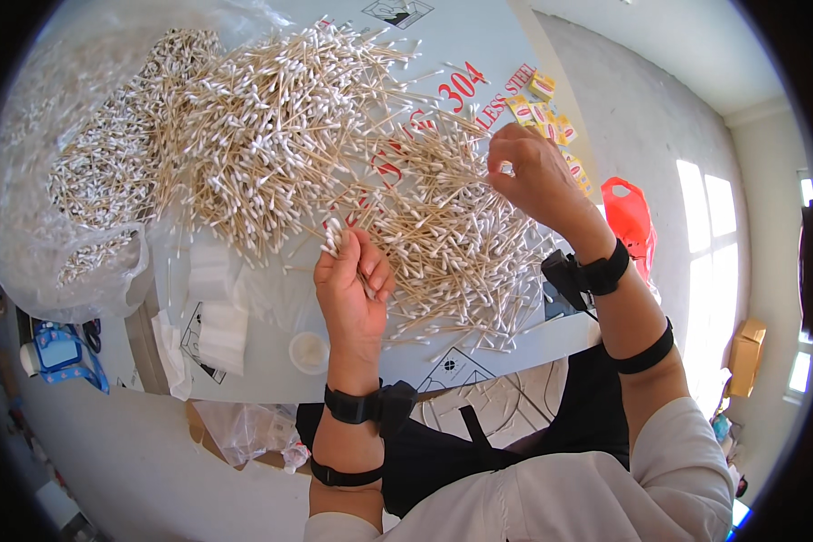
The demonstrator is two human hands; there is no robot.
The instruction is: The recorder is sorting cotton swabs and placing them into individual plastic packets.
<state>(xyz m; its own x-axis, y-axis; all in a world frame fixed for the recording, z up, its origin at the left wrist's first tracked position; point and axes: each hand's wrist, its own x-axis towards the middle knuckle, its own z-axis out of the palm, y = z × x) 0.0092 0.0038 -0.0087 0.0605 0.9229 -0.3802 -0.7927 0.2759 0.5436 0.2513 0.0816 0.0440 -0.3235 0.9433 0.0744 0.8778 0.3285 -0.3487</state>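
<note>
Head view: swabs [333,233] in left hand [357,275], right hand [540,174] over the pile [461,257]

Gathering swabs seems the step in hand. The left hand is closed on several, tips showing beside its thumb, at the pile's left edge. The right hand, well apart, is at its far right; whether those curled fingers grip a swab, I cannot tell. Picking more calls for a light pinch. Another heap [262,126] lies farther left on the worktop [397,366].

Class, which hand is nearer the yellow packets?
Right. The right hand is close beside the packets; the left hand is farther off, to their left, holding cotton swabs.
</note>
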